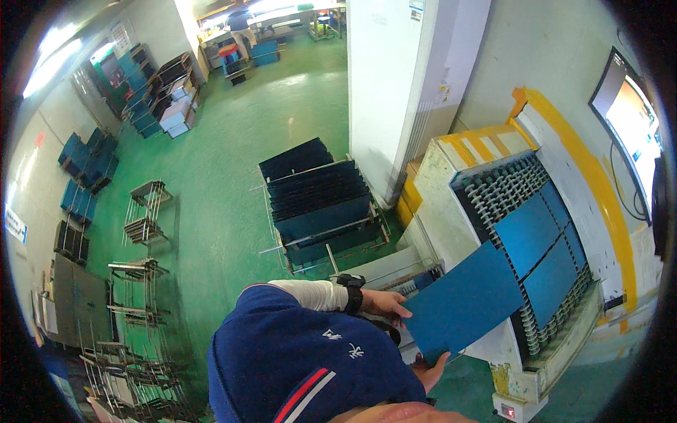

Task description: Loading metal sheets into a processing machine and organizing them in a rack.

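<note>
A flat rectangular blue panel [462,302] is held by its near edge in both my hands. My left hand [386,304] grips one corner, fingers closed, with a black device [350,292] strapped on the wrist. My right hand [430,370] pinches the other near corner, its thumb on top. The panel's far end reaches over the near side of a roller conveyor [493,194]. On the rollers lie several similar blue panels [527,231], side by side with narrow gaps. Whether the held panel touches the rollers, I cannot tell.
A metal rack [384,229] packed with upright dark blue panels stands on the green floor [211,211] beside a white pillar [384,92]. Empty racks [144,211] stand farther left. A screen [627,120] hangs on the right wall. Another person [242,28] is far back.
</note>
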{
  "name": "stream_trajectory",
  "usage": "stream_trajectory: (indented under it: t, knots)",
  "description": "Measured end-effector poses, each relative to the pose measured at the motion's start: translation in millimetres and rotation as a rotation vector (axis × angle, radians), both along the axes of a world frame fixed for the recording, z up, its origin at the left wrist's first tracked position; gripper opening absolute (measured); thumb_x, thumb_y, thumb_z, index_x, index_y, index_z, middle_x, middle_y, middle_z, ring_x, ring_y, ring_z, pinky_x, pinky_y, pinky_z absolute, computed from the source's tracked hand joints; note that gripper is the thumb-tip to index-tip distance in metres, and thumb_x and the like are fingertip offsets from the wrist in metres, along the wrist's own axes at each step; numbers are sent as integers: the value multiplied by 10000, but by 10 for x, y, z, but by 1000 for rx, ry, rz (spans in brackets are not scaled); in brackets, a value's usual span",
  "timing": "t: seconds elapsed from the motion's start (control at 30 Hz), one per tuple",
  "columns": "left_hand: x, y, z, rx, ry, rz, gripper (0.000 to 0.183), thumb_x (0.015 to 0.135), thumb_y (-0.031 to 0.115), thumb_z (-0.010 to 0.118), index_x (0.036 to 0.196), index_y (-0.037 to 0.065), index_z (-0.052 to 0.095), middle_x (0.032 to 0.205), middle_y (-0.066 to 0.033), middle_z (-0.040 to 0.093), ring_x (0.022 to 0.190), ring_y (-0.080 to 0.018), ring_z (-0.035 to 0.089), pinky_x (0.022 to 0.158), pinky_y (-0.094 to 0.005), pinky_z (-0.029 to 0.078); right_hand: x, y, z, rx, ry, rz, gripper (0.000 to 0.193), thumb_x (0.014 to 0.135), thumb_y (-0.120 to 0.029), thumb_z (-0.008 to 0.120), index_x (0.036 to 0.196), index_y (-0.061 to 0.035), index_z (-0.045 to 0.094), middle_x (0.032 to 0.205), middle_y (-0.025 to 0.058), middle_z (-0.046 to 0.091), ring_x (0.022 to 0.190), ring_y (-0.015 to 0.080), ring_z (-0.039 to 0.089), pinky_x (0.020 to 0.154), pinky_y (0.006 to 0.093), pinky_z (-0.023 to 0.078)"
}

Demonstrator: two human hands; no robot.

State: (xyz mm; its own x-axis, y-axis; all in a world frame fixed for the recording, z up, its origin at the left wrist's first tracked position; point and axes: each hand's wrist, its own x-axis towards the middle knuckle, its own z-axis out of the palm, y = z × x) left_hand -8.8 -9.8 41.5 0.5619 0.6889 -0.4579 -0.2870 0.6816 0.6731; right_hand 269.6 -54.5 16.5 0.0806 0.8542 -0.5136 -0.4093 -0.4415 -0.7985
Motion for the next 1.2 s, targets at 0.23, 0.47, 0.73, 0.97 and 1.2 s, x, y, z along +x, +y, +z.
stream_trajectory:
  t: [0.23, 0.47, 0.73, 0.97, 1.2]
  knots:
    - [-44, -7, 1, -42, -2, 88, 330, 847, 244, 679, 1056, 42, 523, 844, -110, 658, 618, -137, 615, 601, -286, 514, -42, 29, 359, 0, 272, -104, 549, 850, -464, 626, 1214, -74, 495, 1129, 64, 530, 959, 209, 490, 820, 359, 408]
    - [-9, -14, 3, -14, -63, 117, 321, 857, 272, 670, 995, 32, 508, 871, -107, 666, 700, -161, 639, 657, -307, 517, 31, 46, 235, 2, 291, -86, 543, 859, -480, 596, 1208, -75, 503, 1125, 73, 551, 938, 238, 509, 810, 387, 417]
    - [38, 12, 94, 8, -76, 102, 322, 870, 247, 654, 1045, 25, 500, 894, -101, 664, 713, -157, 643, 674, -298, 521, -3, -6, 273, -57, 231, -139, 502, 843, -510, 594, 1118, -94, 537, 959, 61, 575, 791, 223, 520, 712, 385, 441]
    - [86, 44, 98, -14, -71, 103, 303, 871, 239, 652, 1045, 22, 533, 862, -91, 667, 710, -148, 637, 660, -280, 515, -101, -12, 357, -108, 308, -86, 450, 868, -477, 584, 1102, -95, 543, 903, 61, 586, 745, 201, 535, 662, 333, 437]
    - [74, 35, 188, -45, -32, 136, 295, 861, 244, 664, 1030, 33, 545, 857, -82, 668, 701, -141, 635, 658, -280, 513, -203, 35, 398, -95, 455, -92, 465, 858, -458, 614, 1152, -111, 515, 892, 57, 597, 748, 194, 557, 660, 314, 436]
